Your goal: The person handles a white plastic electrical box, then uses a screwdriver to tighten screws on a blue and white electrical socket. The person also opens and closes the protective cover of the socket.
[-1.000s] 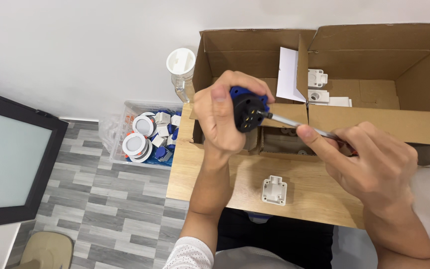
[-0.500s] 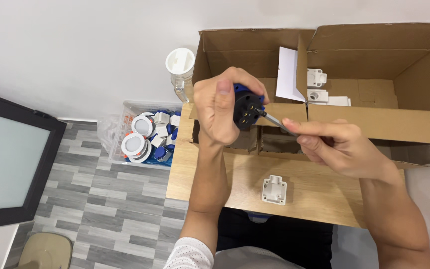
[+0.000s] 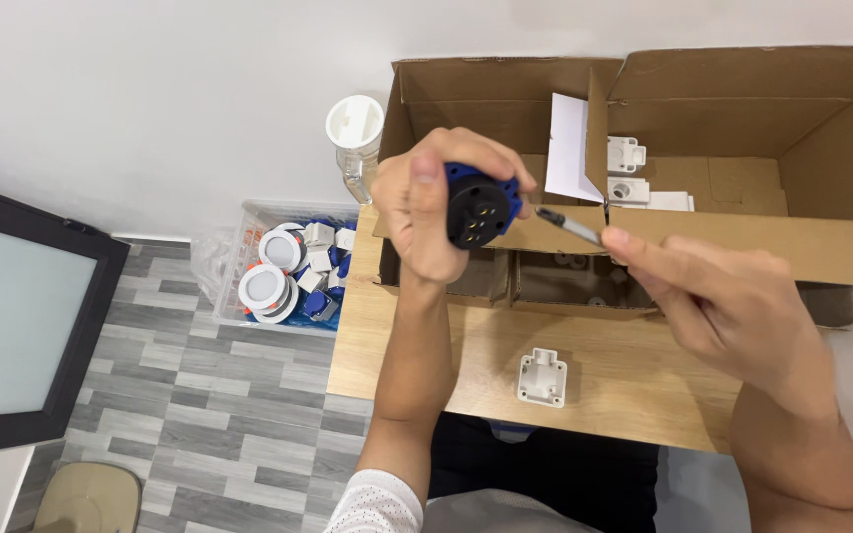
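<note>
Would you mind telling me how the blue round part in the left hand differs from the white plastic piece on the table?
The blue round part is blue with a dark face; the white plastic piece is all white. The blue part is round, the white piece squarish. The left hand holds the blue part up in the air, with the screwdriver in the right hand beside it, while the white piece lies untouched on the wooden table. Both are small.

Bright, even indoor light, no hard source visible. White wall [image 3: 150, 89] is near blown out, flat. Soft shadows only: under the hands on the bench [image 3: 624, 375], inside the cardboard box [image 3: 742, 109]. Mild glare on the dark-framed panel [image 3: 12, 316] at left. Slight motion blur on the right hand [image 3: 733, 296]. Wide-angle bend at the edges; floor [image 3: 199, 424] a bit soft.
</note>
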